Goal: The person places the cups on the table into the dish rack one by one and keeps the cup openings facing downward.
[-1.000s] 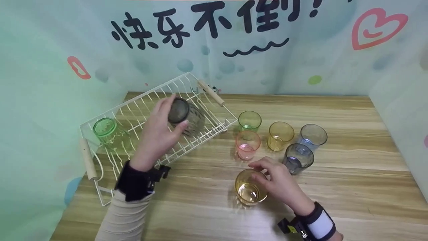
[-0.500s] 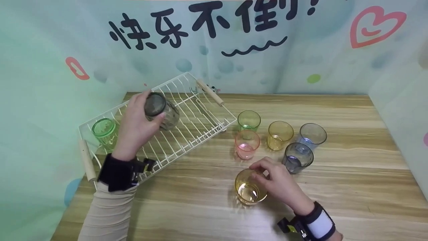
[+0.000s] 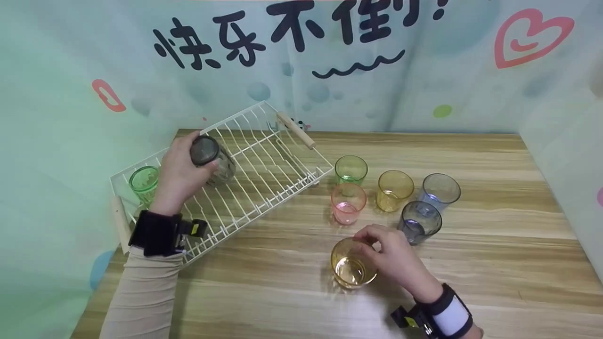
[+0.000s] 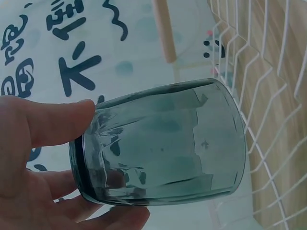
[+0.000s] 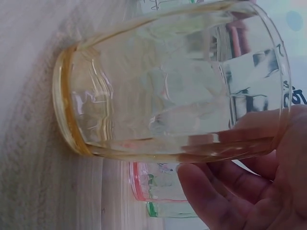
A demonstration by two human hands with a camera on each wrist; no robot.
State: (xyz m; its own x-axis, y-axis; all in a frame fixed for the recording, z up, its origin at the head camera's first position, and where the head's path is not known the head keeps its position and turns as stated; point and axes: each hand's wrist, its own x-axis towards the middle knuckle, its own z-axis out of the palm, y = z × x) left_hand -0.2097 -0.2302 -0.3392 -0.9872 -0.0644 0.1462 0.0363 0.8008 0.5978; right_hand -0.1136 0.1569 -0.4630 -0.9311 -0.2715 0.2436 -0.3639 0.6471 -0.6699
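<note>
My left hand grips a smoky grey drinking glass by its base end. The glass is upside down and tilted over the white wire dish rack; in the left wrist view a gap shows between its rim and the wires. Beside this hand, a green glass stands inverted in the rack, partly hidden by the hand. My right hand pinches the rim of an amber glass, which stands upright on the table. The right wrist view shows the thumb and fingers on either side of its wall.
Behind the right hand stand several upright glasses: a pink one, a green one, a yellow one, a blue one and a dark grey one. The rack's wooden handle lies near the back cloth.
My left hand has carried the grey glass leftward over the rack, closer to the inverted green glass. The right hand has stayed at the amber glass, its fingers shifting slightly on the rim.
</note>
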